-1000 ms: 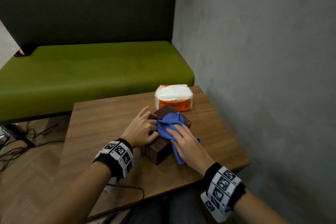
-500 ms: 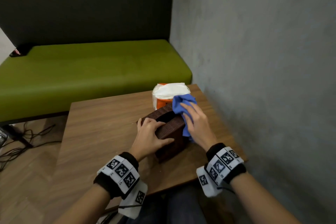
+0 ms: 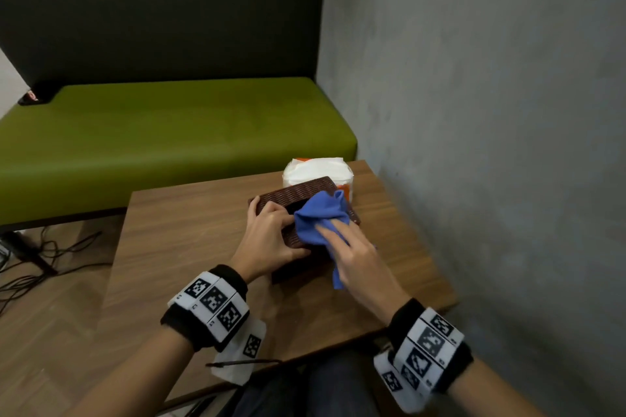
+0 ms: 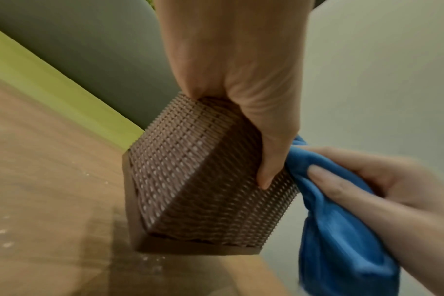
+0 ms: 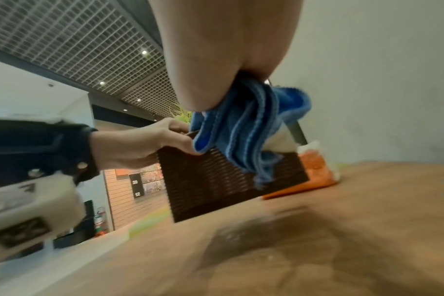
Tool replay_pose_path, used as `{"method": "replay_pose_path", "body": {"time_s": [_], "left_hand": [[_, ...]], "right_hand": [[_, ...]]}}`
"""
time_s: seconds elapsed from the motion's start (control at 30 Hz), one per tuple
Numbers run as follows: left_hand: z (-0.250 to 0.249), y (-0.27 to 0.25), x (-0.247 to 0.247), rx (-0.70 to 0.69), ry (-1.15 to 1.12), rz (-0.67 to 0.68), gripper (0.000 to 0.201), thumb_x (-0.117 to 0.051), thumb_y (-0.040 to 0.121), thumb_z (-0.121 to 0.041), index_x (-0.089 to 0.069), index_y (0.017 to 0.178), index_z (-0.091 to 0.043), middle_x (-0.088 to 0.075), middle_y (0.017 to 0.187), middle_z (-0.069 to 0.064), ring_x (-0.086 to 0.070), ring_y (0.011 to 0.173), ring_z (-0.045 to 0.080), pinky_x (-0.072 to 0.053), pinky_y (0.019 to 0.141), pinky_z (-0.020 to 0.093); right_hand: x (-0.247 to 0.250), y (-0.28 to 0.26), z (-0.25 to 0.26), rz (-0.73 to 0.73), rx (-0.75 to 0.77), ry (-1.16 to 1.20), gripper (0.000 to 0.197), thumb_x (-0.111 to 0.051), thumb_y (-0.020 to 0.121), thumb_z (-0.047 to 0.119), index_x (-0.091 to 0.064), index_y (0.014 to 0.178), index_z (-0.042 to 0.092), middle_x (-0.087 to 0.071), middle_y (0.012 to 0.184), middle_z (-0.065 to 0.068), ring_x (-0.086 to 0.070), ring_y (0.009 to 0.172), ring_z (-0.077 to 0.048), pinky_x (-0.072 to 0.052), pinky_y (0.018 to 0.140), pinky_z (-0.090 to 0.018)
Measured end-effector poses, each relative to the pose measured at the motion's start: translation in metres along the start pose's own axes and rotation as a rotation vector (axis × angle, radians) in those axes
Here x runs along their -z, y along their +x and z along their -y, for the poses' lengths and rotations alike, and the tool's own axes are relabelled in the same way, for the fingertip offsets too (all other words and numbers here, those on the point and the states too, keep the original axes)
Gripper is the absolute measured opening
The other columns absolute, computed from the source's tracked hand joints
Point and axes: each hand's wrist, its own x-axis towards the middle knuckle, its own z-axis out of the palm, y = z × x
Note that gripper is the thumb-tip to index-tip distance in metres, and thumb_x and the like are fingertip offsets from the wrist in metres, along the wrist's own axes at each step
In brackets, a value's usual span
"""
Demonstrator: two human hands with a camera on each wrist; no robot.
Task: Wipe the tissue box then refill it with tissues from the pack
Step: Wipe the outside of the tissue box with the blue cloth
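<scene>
Wood-grain low table sits in a corner w/ a grey concrete wall on the right and a green padded bench behind. Dark brown woven tissue box rests on the table, tipped up on one edge per the left wrist view. Left hand grips its near-left end, thumb on one face, fingers curled over the top edge. Right hand presses a crumpled blue microfibre cloth onto the box top; fingers roughly straight over the cloth, thumb side can't tell. Loose end of the cloth hangs down the box's right side. White tissue pack w/ orange wrapper lies just behind the box, touching or nearly so. Both wrists carry black bands w/ white marker tags. Dark cables lie on the wood floor at left.
</scene>
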Motion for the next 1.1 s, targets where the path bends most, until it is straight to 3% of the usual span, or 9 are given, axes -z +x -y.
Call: {"method": "replay_pose_path", "body": {"time_s": [0.17,0.27,0.33,0.53,0.67,0.73,0.9,1.0,1.1], "left_hand": [[0.005,-0.008,0.010,-0.063,0.014,0.022,0.075,-0.063,0.052,-0.059,-0.064,0.113,-0.017,-0.054,0.092,-0.004,-0.045,0.106,0.011,0.006,0.115,0.039],[0.002,-0.003,0.013,-0.106,0.047,0.054,0.068,-0.057,0.054,-0.061,-0.067,0.107,-0.018,-0.060,0.092,0.000,-0.049,0.106,0.016,0.009,0.113,0.038],[0.001,-0.004,0.016,-0.112,0.021,0.075,0.074,-0.051,0.051,-0.064,-0.067,0.107,-0.019,-0.057,0.091,-0.004,-0.048,0.106,0.013,0.009,0.113,0.035],[-0.001,-0.009,0.016,-0.056,-0.167,0.065,0.080,-0.060,0.047,-0.065,-0.065,0.112,-0.019,-0.053,0.094,-0.008,-0.043,0.103,0.006,-0.004,0.116,0.034],[-0.013,0.002,0.020,0.158,-0.429,-0.041,0.050,-0.081,0.059,-0.037,-0.068,0.104,-0.018,-0.055,0.089,-0.021,-0.053,0.095,0.008,-0.040,0.097,0.032],[-0.014,0.010,0.020,0.279,-0.709,-0.053,0.028,-0.080,0.067,-0.023,-0.069,0.094,-0.025,-0.067,0.086,-0.015,-0.065,0.087,0.009,-0.052,0.079,0.023],[-0.004,0.011,0.000,0.471,-1.017,0.028,0.023,-0.063,0.082,-0.010,-0.067,0.103,-0.001,-0.073,0.082,-0.005,-0.067,0.074,0.004,-0.052,0.068,0.013],[0.008,0.004,-0.014,0.698,-1.182,0.180,0.019,-0.057,0.086,-0.021,-0.067,0.090,-0.006,-0.074,0.078,0.000,-0.069,0.066,0.008,-0.052,0.060,0.018],[0.016,-0.001,-0.024,0.824,-1.278,0.318,0.024,-0.051,0.089,-0.028,-0.065,0.094,-0.010,-0.075,0.081,0.002,-0.070,0.069,0.011,-0.054,0.063,0.021]], "right_hand": [[0.011,0.012,-0.027,-0.112,-0.162,0.054,0.054,-0.065,0.069,-0.016,-0.056,0.120,0.002,-0.061,0.116,-0.022,-0.060,0.106,-0.036,-0.043,0.092,-0.033],[0.003,-0.003,0.001,-0.072,0.015,0.010,0.055,-0.062,0.070,-0.013,-0.054,0.122,0.003,-0.062,0.117,-0.018,-0.056,0.112,-0.033,-0.044,0.098,-0.039],[0.007,-0.006,-0.001,-0.078,0.055,0.029,0.048,-0.050,0.078,-0.004,-0.051,0.124,0.004,-0.061,0.118,-0.019,-0.048,0.116,-0.028,-0.035,0.102,-0.031],[0.032,0.046,-0.034,-0.169,-0.270,0.466,0.037,-0.041,0.087,0.011,-0.058,0.118,0.001,-0.059,0.124,-0.020,-0.053,0.118,-0.029,-0.029,0.094,-0.007],[0.024,0.045,-0.019,-0.443,-0.303,0.406,0.035,-0.044,0.091,0.003,-0.051,0.124,-0.003,-0.051,0.131,-0.021,-0.043,0.122,-0.022,-0.023,0.095,0.002],[0.009,0.034,-0.007,-0.481,-0.262,0.331,0.036,-0.042,0.092,0.003,-0.049,0.127,-0.002,-0.047,0.133,-0.019,-0.036,0.124,-0.020,-0.023,0.100,-0.005],[-0.004,0.015,-0.008,-0.273,-0.103,0.130,0.043,-0.038,0.088,0.005,-0.046,0.131,0.005,-0.052,0.130,-0.021,-0.038,0.125,-0.029,-0.028,0.105,-0.032],[0.000,0.020,-0.021,-0.211,-0.181,0.174,0.043,-0.035,0.091,0.014,-0.048,0.130,0.006,-0.053,0.129,-0.021,-0.048,0.120,-0.035,-0.032,0.100,-0.030],[-0.006,0.019,-0.016,-0.184,-0.230,0.255,0.040,-0.039,0.091,0.011,-0.049,0.129,0.006,-0.053,0.128,-0.020,-0.049,0.119,-0.030,-0.031,0.099,-0.025]]}}
